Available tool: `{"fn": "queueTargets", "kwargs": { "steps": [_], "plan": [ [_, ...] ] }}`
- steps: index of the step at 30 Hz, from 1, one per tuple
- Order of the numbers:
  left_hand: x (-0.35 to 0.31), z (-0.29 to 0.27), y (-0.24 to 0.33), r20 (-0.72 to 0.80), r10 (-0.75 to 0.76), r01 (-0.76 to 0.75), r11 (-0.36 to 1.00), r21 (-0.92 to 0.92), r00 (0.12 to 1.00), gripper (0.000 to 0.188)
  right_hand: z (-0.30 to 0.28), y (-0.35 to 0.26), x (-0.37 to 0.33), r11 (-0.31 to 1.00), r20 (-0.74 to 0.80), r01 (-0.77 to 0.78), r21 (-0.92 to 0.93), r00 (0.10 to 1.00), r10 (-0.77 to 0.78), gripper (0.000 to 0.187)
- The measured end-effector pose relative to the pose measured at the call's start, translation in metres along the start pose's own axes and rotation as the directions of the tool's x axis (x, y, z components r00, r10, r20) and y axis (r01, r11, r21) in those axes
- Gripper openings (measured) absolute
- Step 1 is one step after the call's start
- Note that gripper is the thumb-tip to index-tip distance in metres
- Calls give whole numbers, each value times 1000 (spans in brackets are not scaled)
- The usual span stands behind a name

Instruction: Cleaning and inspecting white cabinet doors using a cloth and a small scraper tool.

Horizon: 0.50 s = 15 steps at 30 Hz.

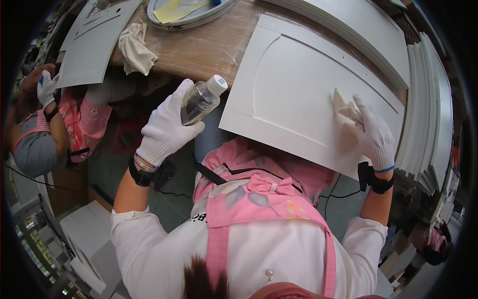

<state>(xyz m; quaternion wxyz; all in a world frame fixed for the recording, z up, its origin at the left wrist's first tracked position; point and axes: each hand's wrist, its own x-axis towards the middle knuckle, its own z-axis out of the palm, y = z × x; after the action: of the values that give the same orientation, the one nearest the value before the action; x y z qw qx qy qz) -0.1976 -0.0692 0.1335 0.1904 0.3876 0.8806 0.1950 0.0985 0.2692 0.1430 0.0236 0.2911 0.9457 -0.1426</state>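
Observation:
My left hand (169, 122), in a white knit glove, is closed round a clear plastic bottle (196, 104) with a white cap. The bottle is tilted and held off the table's near edge. A white panel (294, 84) with a curved line pressed into its face lies in front of me, its near edge overhanging my lap. On the panel's right part, my gloved right hand (371, 129) holds a crumpled cream cloth (344, 112) against the surface. Part of the cloth is hidden by the fingers.
White panels are stacked behind (358, 30) and stand in a row at right (423, 109). A round white lid (191, 17) with yellow paper and a cream rag (137, 50) rest on the brown table (209, 47). At left, a co-worker's gloved hand (47, 89) touches another panel (92, 50).

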Motion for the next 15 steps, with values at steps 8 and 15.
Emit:
{"fn": "queueTargets", "kwargs": {
  "steps": [8,15],
  "plan": [
    [-24,6,24,159,101,-178,777,604,982,89,65,81,2,965,-257,-40,-257,966,-28,50],
    [-23,4,49,184,102,-207,636,743,978,89,66,78,0,959,-286,-77,-274,958,-4,54]
  ]
}}
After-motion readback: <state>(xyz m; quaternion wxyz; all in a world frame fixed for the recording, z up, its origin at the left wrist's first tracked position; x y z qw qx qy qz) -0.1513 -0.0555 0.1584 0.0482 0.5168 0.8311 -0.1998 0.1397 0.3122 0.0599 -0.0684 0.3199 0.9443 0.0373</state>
